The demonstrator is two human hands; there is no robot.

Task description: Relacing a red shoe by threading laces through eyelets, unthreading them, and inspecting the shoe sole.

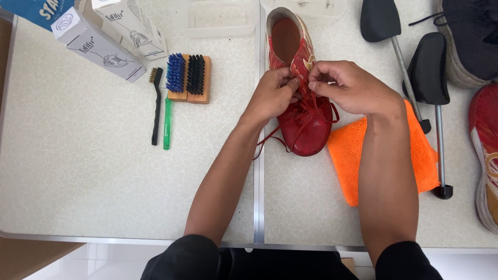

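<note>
head view: near the tabletop's far edge, left hand (272,96) and right hand (350,88) pinched thin, limp laces (306,111) over a light, soft shoe (301,103), best gripped near the eyelets.

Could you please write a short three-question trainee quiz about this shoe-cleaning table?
1. True or false: both hands pinch the laces of the red shoe.
2. Which colour is the cloth beside that shoe: A green, B orange, C white?
3. What lies left of the wooden brush block?

Key: 1 true, left hand and right hand grip them. 2 B. 3 A black-handled brush.
</note>
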